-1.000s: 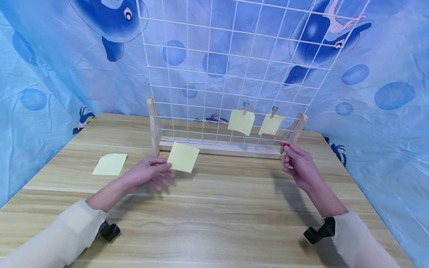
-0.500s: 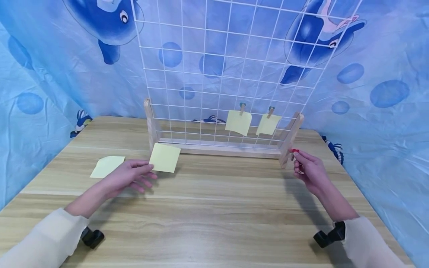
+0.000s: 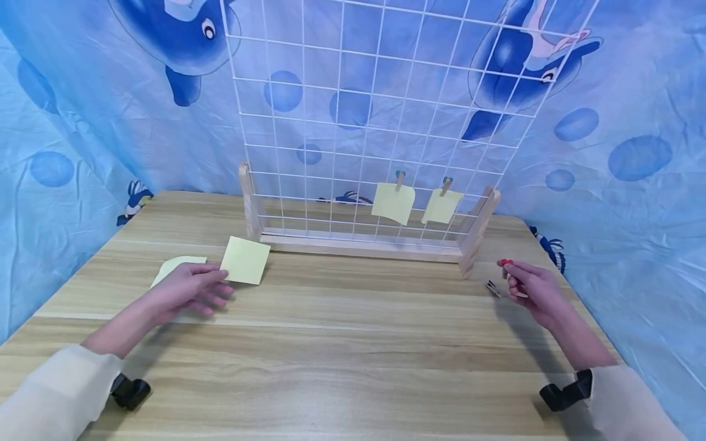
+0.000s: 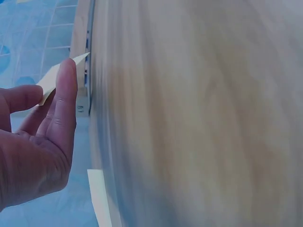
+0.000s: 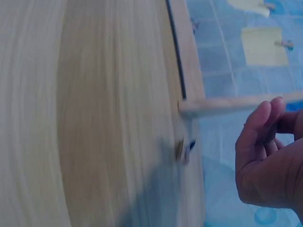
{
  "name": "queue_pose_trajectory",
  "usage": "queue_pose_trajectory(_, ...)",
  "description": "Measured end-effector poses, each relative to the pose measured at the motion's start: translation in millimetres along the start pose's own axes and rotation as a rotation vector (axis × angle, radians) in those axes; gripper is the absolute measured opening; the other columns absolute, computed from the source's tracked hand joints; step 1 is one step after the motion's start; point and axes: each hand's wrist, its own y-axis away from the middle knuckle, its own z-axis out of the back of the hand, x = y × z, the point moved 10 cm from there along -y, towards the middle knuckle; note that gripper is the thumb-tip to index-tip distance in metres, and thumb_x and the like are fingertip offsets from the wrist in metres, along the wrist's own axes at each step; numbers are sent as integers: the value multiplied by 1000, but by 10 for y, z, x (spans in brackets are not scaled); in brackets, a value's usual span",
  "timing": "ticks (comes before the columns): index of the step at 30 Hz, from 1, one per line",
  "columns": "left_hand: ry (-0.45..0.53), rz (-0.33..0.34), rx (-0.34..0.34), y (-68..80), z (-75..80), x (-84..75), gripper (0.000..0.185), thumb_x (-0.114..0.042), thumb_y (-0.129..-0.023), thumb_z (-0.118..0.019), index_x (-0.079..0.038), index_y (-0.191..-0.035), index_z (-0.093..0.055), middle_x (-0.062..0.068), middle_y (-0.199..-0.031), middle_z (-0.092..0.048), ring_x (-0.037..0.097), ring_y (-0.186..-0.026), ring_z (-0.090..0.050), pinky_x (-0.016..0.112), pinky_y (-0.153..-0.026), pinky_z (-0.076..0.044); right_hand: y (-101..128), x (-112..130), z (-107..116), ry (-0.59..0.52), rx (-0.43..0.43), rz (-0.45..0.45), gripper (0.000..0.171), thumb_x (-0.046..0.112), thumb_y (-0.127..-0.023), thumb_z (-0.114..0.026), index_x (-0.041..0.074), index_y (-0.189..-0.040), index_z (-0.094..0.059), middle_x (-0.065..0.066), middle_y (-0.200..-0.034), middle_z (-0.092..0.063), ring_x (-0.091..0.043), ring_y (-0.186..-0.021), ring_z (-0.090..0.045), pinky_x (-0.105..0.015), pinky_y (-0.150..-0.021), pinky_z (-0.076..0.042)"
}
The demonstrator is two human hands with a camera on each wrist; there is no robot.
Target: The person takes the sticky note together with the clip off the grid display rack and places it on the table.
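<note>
In the head view my left hand (image 3: 190, 288) pinches a square yellow sticky note (image 3: 246, 261) by its left side, thumb on top. A second yellow note (image 3: 175, 267) lies on the table, partly hidden behind that hand. At the right, my right hand (image 3: 532, 291) pinches a small wooden clothespin with a red top (image 3: 505, 263) between thumb and forefinger. The right wrist view shows this hand (image 5: 270, 161) with its fingertips together, the clothespin hidden there. Just left of it, another small clothespin (image 3: 493, 289) rests on the table.
A white wire grid (image 3: 342, 147) stands in a wooden base (image 3: 361, 246) at the table's back. Clothespins hold two yellow notes, a left one (image 3: 393, 203) and a right one (image 3: 442, 206), on the grid. Behind hangs a blue dolphin-patterned cloth (image 3: 623, 202).
My left hand has moved left with the sticky note, now overlapping the note on the table. My right hand has moved right and nearer with the red-topped clothespin, past the base's right end.
</note>
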Motion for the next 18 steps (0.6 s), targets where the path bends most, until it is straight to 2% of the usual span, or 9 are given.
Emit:
queue_pose_trajectory(4,3,34,1,3,18,53,67,-29,-100,-52,14,-142,-23,10,-98,-72,22,-80,-71,40,-64,-60,-36,-45,151,143,-2,-6,15,24,-99,-55,20,-93,-68,6,-72,-54,-7,-60,-51,-21,-54,-50)
queue_pose_trajectory(7,-2,60,-6,0,30,84,68,-29,-100,-52,15,-143,-21,8,-95,-73,20,-78,-71,38,-63,-60,-70,-65,244,301,-4,0,25,27,-101,-51,6,-109,-62,6,-73,-53,-7,-60,-51,-23,-56,-51)
queue_pose_trajectory(11,-22,86,-19,2,49,100,62,-26,-100,-51,15,-140,-26,4,-91,-72,17,-74,-70,36,-61,-60,-108,-110,337,481,-1,-14,45,26,-103,-45,-11,-127,-46,6,-75,-54,-7,-63,-53,-26,-60,-53)
queue_pose_trajectory(15,-44,106,-40,12,87,110,54,-24,-100,-50,15,-135,-34,2,-87,-72,14,-70,-69,34,-60,-59,-136,-188,421,549,7,-57,45,24,-103,-44,-14,-126,-44,4,-75,-56,-6,-63,-55,-28,-61,-55)
queue_pose_trajectory(18,-64,111,-48,17,113,117,55,-23,-100,-49,17,-135,-33,1,-85,-72,13,-69,-69,34,-59,-59,-154,-246,483,562,2,-91,44,24,-102,-45,-13,-125,-45,4,-75,-57,-6,-63,-56,-28,-60,-56)
